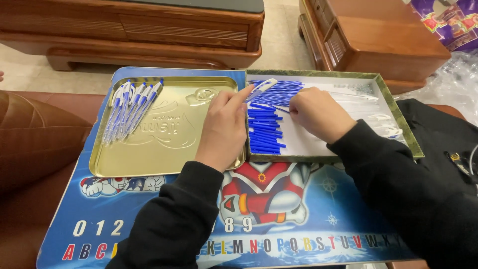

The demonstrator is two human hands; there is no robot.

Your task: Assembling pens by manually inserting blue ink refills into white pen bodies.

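**Head view: two hands at the pen parts, between a gold tin tray and a green-rimmed box**

Head camera looks down on a blue cartoon-printed lap board (318, 219) with rows of letters and digits along its near edge. On it lie two shallow containers side by side, touching or nearly so at their inner edges.

At left is a gold-coloured rectangular metal tin tray (164, 154) with an embossed floor. A fanned bunch of finished white-and-blue ballpoint pens (130, 107) rests in its far left corner, tips pointing towards the near left.

At right is a shallow white-floored cardboard box with a dark green rim (396, 112). A heap of thin blue plastic refill tubes (266, 127) fills its left part, lying mostly crosswise. A few white plastic pen clips (388, 124) lie near its right wall, and some clear or pale thin pieces lie at its far side, too faint to tell apart.

The left hand (224, 127) sits over the right edge of the tin tray, fingers pinched on a white pen barrel (261, 87) that tilts up and away over the box's left corner. The right hand (318, 112) rests knuckles-up in the box, fingers curled down onto the blue tubes; whether it grips one I cannot tell. Both wrists wear black sleeves (398, 184).

Beyond the board stands reddish-brown wooden furniture (149, 30) on a pale floor.
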